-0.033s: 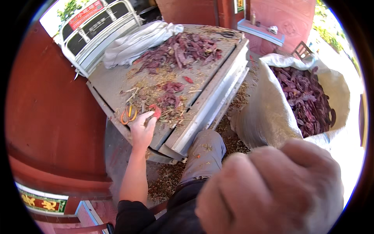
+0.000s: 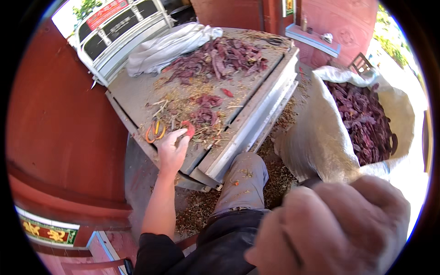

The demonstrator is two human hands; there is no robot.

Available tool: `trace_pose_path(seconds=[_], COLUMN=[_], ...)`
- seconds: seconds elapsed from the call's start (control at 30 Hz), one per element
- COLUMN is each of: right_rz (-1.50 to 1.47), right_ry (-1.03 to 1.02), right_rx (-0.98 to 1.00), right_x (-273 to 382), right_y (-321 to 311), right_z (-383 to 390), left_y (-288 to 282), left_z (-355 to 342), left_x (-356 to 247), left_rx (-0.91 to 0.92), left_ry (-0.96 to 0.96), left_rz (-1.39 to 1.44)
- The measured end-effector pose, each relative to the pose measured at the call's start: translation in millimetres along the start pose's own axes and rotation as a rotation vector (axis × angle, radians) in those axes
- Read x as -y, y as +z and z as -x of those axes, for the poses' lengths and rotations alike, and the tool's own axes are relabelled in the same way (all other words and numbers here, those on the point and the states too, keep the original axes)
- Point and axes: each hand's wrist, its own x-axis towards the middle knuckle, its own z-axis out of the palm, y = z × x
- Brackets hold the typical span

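Note:
My left hand (image 2: pixel 171 150) reaches over the near corner of the metal cart bed, thumb and fingers closed on a bright red dried chili pepper (image 2: pixel 188 129). Just left of it lie orange-handled scissors (image 2: pixel 156 132). Dark red dried peppers (image 2: pixel 206 111) and loose stems (image 2: pixel 160 107) are scattered beyond the fingertips. Close to the camera, my right hand (image 2: pixel 339 224) is curled into a fist, large and blurred. Whatever it may hold is hidden by the fingers. A single red pepper (image 2: pixel 227 92) rests farther along the bed.
A larger heap of dried peppers (image 2: pixel 224 57) and a crumpled white sack (image 2: pixel 169 46) occupy the far bed (image 2: pixel 137 98). To the right stands a big open woven sack (image 2: pixel 311 133) full of dark peppers (image 2: pixel 360 119). Debris litters the floor (image 2: pixel 197 208) around my leg.
The whole view has shifted slightly. My right fist sits a little lower and farther right in the picture. My left hand keeps its hold on the red pepper.

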Motion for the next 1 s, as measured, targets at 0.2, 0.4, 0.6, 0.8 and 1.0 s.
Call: trace_pose_path(seconds=[0.2, 0.4, 0.6, 0.8, 1.0], right_rz=[-0.171, -0.503, -0.610, -0.637, -0.710], right_ry=[0.188, 0.350, 0.471, 0.463, 0.486], right_rx=[-0.088, -0.009, -0.054, 0.001, 0.058], right_x=[-13, -49, -42, -43, -42], right_y=[38, 225, 265, 280, 277], right_z=[41, 72, 98, 113, 122], left_y=[6, 49, 70, 78, 79], left_z=[27, 70, 106, 114, 115], left_x=[-81, -126, -122, -122, -117], left_rx=[0.167, 0.410, 0.608, 0.654, 0.726], left_ry=[0.291, 0.229, -0.166, -0.174, -0.080], left_rz=[0.005, 0.309, 0.469, 0.486, 0.446])
